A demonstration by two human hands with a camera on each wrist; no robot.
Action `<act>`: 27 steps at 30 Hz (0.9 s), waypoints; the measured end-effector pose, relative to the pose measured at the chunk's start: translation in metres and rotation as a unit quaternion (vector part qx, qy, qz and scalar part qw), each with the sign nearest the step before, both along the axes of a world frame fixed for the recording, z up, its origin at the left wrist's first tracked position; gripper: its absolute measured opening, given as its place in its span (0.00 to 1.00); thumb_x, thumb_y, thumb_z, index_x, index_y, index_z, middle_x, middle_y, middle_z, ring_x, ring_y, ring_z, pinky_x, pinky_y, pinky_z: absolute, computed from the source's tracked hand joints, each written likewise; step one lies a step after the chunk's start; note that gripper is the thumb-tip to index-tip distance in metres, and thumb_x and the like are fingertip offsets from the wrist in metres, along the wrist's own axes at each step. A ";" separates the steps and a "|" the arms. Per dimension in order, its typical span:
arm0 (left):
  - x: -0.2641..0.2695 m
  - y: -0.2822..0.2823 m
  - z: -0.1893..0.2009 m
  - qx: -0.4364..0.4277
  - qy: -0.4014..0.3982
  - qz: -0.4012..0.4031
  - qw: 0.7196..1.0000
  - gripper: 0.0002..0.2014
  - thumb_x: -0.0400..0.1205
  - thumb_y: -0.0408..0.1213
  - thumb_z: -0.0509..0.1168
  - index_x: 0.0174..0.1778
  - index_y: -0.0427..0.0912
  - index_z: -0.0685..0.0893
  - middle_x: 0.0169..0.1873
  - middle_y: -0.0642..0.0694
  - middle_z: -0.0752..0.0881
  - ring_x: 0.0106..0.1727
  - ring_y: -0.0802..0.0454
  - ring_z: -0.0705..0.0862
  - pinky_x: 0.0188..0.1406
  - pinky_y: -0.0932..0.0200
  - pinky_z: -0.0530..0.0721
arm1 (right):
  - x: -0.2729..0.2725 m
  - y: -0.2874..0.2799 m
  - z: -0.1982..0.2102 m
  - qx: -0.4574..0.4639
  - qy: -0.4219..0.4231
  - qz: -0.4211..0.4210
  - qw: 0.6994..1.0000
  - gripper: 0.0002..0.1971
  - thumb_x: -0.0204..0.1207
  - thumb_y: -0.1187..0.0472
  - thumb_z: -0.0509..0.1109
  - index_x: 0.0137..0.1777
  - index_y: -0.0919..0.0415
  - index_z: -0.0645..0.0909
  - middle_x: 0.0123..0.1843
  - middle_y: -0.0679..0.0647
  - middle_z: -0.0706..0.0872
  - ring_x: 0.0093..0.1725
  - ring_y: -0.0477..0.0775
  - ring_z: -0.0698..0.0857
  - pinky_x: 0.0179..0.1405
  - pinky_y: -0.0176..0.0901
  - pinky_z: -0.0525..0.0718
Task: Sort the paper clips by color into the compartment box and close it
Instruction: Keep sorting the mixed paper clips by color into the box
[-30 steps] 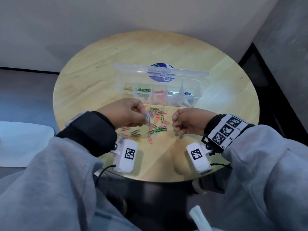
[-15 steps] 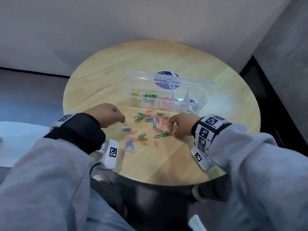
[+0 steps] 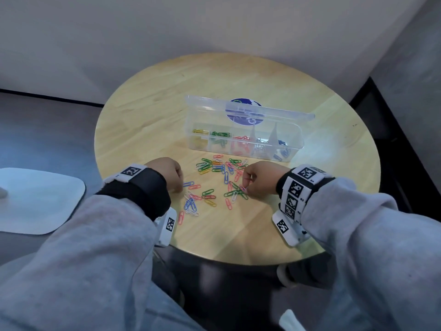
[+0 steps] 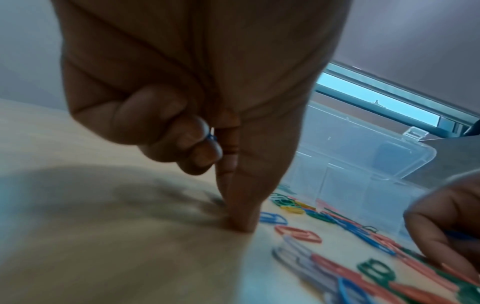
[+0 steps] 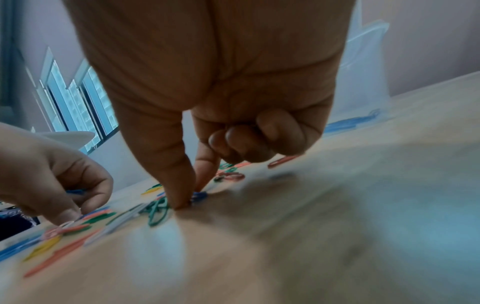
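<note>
A clear compartment box (image 3: pixel 296 145) stands open on the round wooden table (image 3: pixel 148 120), its lid (image 3: pixel 205 103) upright behind it. Its cells hold yellow, green, red, white and blue clips. Loose paper clips (image 3: pixel 214 182) of mixed colours lie in front. My left hand (image 3: pixel 177 187) sits at the pile's left edge. Its thumb and forefinger tips (image 4: pixel 239 224) press the table, and its curled fingers hold a blue clip (image 4: pixel 211 136). My right hand (image 3: pixel 245 188) is at the pile's right edge. Its thumb and forefinger (image 5: pixel 182 197) pinch a blue clip (image 5: pixel 200 195) against the table.
A white pad (image 3: pixel 35 199) lies lower left, off the table. A blue round sticker (image 3: pixel 243 113) shows through the lid. Bare wood stretches behind and to both sides of the box. The table's near edge runs just under both wrists.
My left hand has drawn back from the middle of the pile to its left edge. My right hand has reached forward and lowered its fingertips onto clips at the right edge.
</note>
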State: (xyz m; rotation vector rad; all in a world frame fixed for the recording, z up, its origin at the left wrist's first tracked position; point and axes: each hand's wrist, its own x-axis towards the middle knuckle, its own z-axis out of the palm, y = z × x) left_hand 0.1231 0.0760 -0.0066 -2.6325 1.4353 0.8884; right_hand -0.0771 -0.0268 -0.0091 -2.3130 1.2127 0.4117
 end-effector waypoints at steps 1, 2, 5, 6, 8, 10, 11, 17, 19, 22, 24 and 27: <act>0.000 0.000 0.000 0.005 0.002 0.005 1.000 0.03 0.75 0.32 0.67 0.39 0.45 0.84 0.40 0.47 0.84 0.43 0.47 0.80 0.35 0.63 0.71 | 0.000 0.000 -0.001 0.001 0.009 0.002 1.000 0.05 0.70 0.62 0.64 0.40 0.52 0.80 0.37 0.46 0.80 0.37 0.48 0.77 0.36 0.38 0.78; 0.000 0.000 0.000 0.012 0.007 0.012 1.000 0.02 0.75 0.33 0.68 0.39 0.44 0.84 0.39 0.46 0.84 0.42 0.46 0.79 0.37 0.63 0.72 | 0.000 -0.001 -0.002 0.001 0.018 0.002 1.000 0.05 0.69 0.63 0.62 0.40 0.53 0.79 0.39 0.48 0.80 0.37 0.50 0.76 0.38 0.39 0.78; 0.002 0.002 0.001 0.027 0.021 0.021 0.999 0.03 0.73 0.37 0.70 0.36 0.43 0.83 0.34 0.45 0.82 0.37 0.45 0.78 0.34 0.63 0.71 | 0.001 0.000 -0.002 0.002 0.030 0.002 1.000 0.04 0.69 0.63 0.60 0.37 0.52 0.74 0.37 0.51 0.77 0.36 0.51 0.74 0.34 0.38 0.75; 0.002 0.003 0.001 0.030 0.027 0.023 0.999 0.04 0.73 0.38 0.70 0.35 0.43 0.84 0.33 0.45 0.82 0.37 0.46 0.78 0.35 0.63 0.72 | 0.001 -0.001 -0.001 0.007 0.032 0.001 0.999 0.04 0.69 0.63 0.62 0.36 0.53 0.74 0.37 0.50 0.77 0.36 0.51 0.73 0.32 0.37 0.74; 0.004 0.005 0.004 0.024 0.062 0.034 0.997 0.04 0.72 0.38 0.69 0.33 0.43 0.84 0.32 0.46 0.83 0.35 0.48 0.78 0.37 0.62 0.73 | -0.001 -0.002 0.002 0.031 0.033 -0.001 0.999 0.04 0.70 0.63 0.67 0.36 0.54 0.77 0.35 0.50 0.78 0.35 0.49 0.75 0.30 0.36 0.74; 0.006 0.005 0.008 -0.002 0.124 0.056 0.991 0.09 0.72 0.35 0.70 0.27 0.44 0.80 0.27 0.47 0.82 0.29 0.50 0.75 0.35 0.63 0.72 | -0.005 -0.005 0.005 0.057 0.032 -0.004 0.998 0.05 0.71 0.61 0.71 0.36 0.54 0.79 0.35 0.49 0.81 0.38 0.48 0.78 0.36 0.37 0.77; 0.006 0.005 0.011 -0.021 0.152 0.067 0.986 0.11 0.71 0.33 0.71 0.24 0.43 0.78 0.25 0.47 0.80 0.26 0.51 0.73 0.31 0.64 0.71 | -0.006 -0.007 0.006 0.063 0.034 -0.005 0.997 0.05 0.72 0.58 0.72 0.36 0.54 0.80 0.36 0.49 0.82 0.39 0.48 0.79 0.42 0.39 0.79; 0.004 0.005 0.018 -0.120 0.332 0.136 0.926 0.19 0.73 0.18 0.65 0.22 0.41 0.67 0.21 0.43 0.74 0.22 0.51 0.66 0.21 0.67 0.64 | -0.008 -0.012 0.010 0.127 0.044 -0.019 0.991 0.04 0.72 0.59 0.68 0.38 0.58 0.80 0.36 0.54 0.83 0.31 0.51 0.78 0.40 0.42 0.79; 0.004 0.006 0.019 -0.130 0.374 0.149 0.906 0.17 0.71 0.18 0.66 0.25 0.41 0.70 0.19 0.46 0.75 0.23 0.52 0.66 0.19 0.68 0.65 | -0.010 -0.013 0.010 0.163 -0.001 -0.048 0.985 0.05 0.73 0.65 0.67 0.37 0.61 0.78 0.33 0.55 0.84 0.28 0.50 0.77 0.32 0.36 0.79; 0.003 0.006 0.021 -0.134 0.418 0.174 0.881 0.14 0.76 0.17 0.57 0.36 0.42 0.79 0.17 0.49 0.73 0.22 0.55 0.68 0.14 0.71 0.64 | -0.013 -0.013 0.008 0.231 -0.075 -0.103 0.965 0.10 0.74 0.74 0.67 0.34 0.63 0.74 0.28 0.56 0.86 0.26 0.50 0.79 0.22 0.33 0.78; 0.001 0.006 0.021 -0.122 0.428 0.188 0.875 0.17 0.78 0.19 0.51 0.39 0.42 0.82 0.22 0.47 0.71 0.23 0.55 0.66 0.12 0.72 0.62 | -0.016 -0.014 0.005 0.247 -0.100 -0.124 0.956 0.11 0.74 0.77 0.66 0.34 0.63 0.74 0.31 0.60 0.86 0.27 0.51 0.80 0.22 0.34 0.79; 0.000 0.007 0.020 -0.104 0.437 0.208 0.869 0.17 0.78 0.23 0.49 0.35 0.40 0.81 0.27 0.45 0.69 0.19 0.56 0.68 0.11 0.72 0.62 | -0.016 -0.013 0.004 0.194 -0.103 -0.121 0.968 0.09 0.73 0.73 0.67 0.37 0.59 0.77 0.29 0.55 0.83 0.25 0.49 0.78 0.22 0.34 0.77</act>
